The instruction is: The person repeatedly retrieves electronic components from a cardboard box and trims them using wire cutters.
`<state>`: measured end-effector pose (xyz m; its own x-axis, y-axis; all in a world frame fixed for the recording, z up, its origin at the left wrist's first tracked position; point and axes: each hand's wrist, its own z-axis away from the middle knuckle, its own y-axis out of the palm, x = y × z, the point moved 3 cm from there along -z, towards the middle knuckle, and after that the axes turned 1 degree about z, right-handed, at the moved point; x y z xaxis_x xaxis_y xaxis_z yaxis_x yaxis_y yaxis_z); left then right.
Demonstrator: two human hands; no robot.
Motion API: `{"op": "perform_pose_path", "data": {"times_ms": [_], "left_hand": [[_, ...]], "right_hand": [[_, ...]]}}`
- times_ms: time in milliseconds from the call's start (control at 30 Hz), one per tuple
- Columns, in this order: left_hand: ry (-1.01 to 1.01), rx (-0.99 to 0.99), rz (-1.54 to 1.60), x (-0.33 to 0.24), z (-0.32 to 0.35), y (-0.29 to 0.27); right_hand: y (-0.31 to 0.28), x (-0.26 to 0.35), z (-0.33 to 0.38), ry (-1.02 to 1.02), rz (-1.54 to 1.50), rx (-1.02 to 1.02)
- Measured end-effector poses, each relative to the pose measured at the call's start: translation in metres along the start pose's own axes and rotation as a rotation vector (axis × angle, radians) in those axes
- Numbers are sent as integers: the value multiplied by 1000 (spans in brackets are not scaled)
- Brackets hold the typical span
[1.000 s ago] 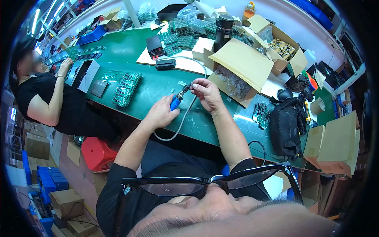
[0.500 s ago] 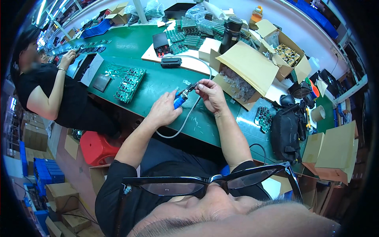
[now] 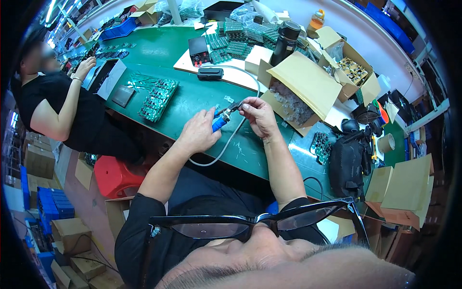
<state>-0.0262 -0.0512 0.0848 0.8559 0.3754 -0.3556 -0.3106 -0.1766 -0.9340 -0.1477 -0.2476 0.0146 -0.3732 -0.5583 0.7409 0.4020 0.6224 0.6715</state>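
Note:
My left hand [image 3: 198, 131] is closed round a blue-handled tool [image 3: 219, 124] with a metal collar; its exact kind I cannot make out. A grey cord [image 3: 230, 144] loops below that hand and runs up past my right hand. My right hand [image 3: 260, 115] pinches a small dark part [image 3: 235, 106] at the tool's front end, and the fingertips partly cover it. A small clear plastic piece [image 3: 228, 98] lies on the green bench just beyond. Pale scraps dot the bench mat below the hands.
A stack of green circuit boards [image 3: 159, 100] lies at the left, near a co-worker [image 3: 53, 98]. Beyond my hands are a black case [image 3: 210, 73] and a black box [image 3: 198, 50]. An open carton [image 3: 303, 82] of clear parts and a black bag [image 3: 346, 164] stand at right.
My hands and the tool hold nearly the same pose. The view has shifted slightly, and the co-worker's head has turned a little.

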Motion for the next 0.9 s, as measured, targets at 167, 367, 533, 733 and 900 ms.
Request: {"op": "perform_pose_path", "data": {"times_ms": [167, 367, 533, 733, 900], "left_hand": [[28, -10, -8, 3, 2, 3], [42, -32, 13, 3, 1, 5], [65, -75, 3, 7, 2, 9], [73, -83, 16, 15, -4, 22], [181, -156, 95, 21, -12, 20]], "right_hand": [[0, -3, 0, -5, 17, -6], [2, -4, 3, -41, 9, -18], [5, -4, 2, -36, -2, -34], [-7, -10, -3, -37, 23, -55], [-5, -11, -2, 0, 12, -101]]}}
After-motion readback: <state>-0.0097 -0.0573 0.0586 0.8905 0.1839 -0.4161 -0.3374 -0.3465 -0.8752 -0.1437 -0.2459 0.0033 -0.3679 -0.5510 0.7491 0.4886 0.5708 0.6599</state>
